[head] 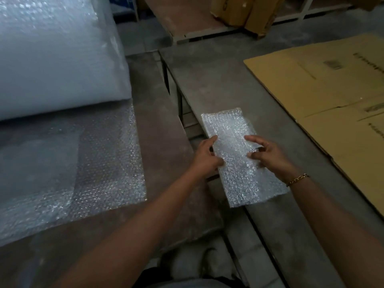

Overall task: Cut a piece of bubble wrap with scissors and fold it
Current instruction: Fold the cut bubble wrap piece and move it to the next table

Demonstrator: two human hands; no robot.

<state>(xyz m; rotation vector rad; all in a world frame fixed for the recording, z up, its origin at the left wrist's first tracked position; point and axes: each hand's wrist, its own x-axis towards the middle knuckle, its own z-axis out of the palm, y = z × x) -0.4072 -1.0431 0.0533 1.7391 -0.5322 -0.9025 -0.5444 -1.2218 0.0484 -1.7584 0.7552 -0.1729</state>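
A folded strip of bubble wrap lies lengthwise on the left edge of a grey table. My left hand holds its left edge, thumb on top and fingers curled at the side. My right hand touches the strip's right side, forefinger stretched over the wrap and the other fingers bent on it. A big roll of bubble wrap sits at the left, its loose sheet spread over a brown table. No scissors are in view.
Flattened cardboard boxes cover the right part of the grey table. A narrow gap separates the two tables. More cardboard and a wooden surface stand at the back. A gold bracelet is on my right wrist.
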